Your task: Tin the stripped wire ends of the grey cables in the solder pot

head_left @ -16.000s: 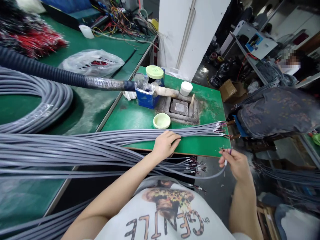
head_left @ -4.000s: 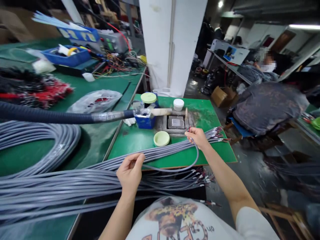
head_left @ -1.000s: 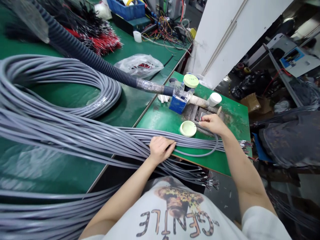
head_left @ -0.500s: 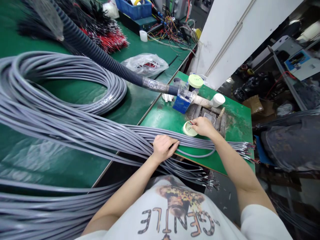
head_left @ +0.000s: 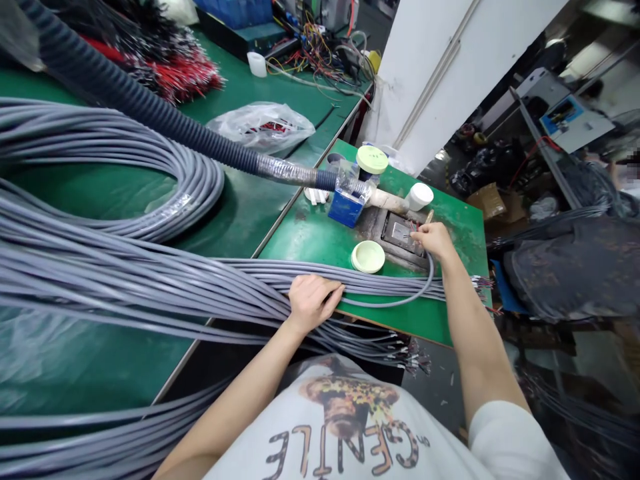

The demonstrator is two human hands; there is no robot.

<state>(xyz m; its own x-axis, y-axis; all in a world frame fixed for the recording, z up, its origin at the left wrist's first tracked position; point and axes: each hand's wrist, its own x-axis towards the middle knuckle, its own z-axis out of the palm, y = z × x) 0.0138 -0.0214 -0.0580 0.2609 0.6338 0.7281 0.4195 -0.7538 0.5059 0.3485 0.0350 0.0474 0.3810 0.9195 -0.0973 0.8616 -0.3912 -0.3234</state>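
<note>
My right hand pinches the end of one grey cable, which curves up from the bundle. Thin stripped wires stick out of its fingers over a silvery square of metal in a dark, grimy block, which looks like a solder pot. Just left of that block sits a shallow, pale yellow-green tub. My left hand is closed over the thick bundle of grey cables at the near edge of the small green board. The cables' wire ends lie at the right.
A ribbed dark hose slants across to a pale nozzle by the block. Around it stand a blue box, a white cup and a jar with a yellow-green lid. Coiled grey cable covers the left table.
My right hand has moved the cable end from the pale tub rightward to the metal square. My left hand stays on the bundle. The whole view has shifted slightly.
</note>
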